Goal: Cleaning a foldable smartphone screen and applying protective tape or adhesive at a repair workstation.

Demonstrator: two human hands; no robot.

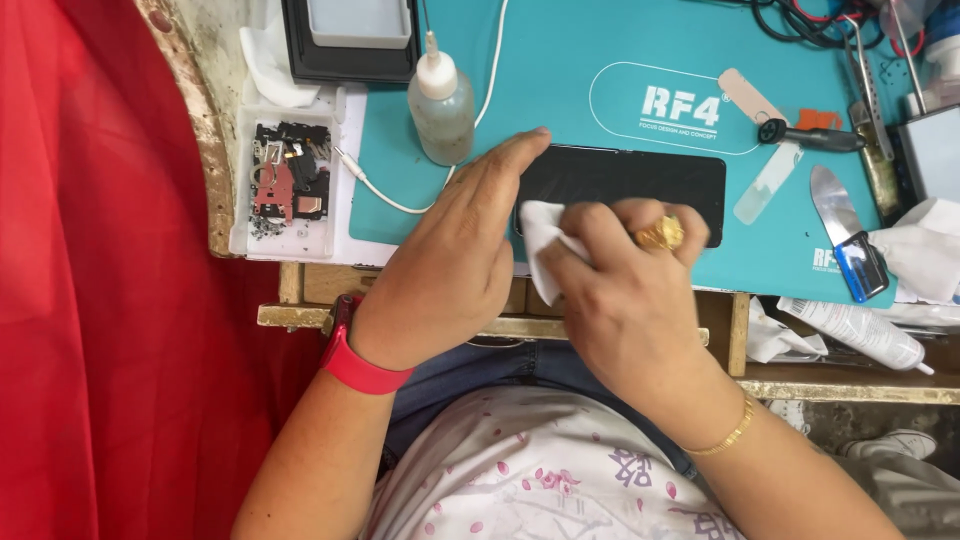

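Left hand point(450, 260) lies flat, open, steadying black phone point(640, 190) on teal mat point(560, 80) — right hand point(625, 290) pinches white wipe point(540, 235). Phone likely rigid, slick, fragile — best held by its edges.

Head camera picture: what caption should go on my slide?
Left hand steadies a black phone on a teal mat while right hand presses white tissue on it.

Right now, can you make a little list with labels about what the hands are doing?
left hand: flat on the left end of the black phone, holding it down
right hand: presses a white cloth on the phone
surface: teal mat
nearby: squeeze bottle, tray of small parts, tube
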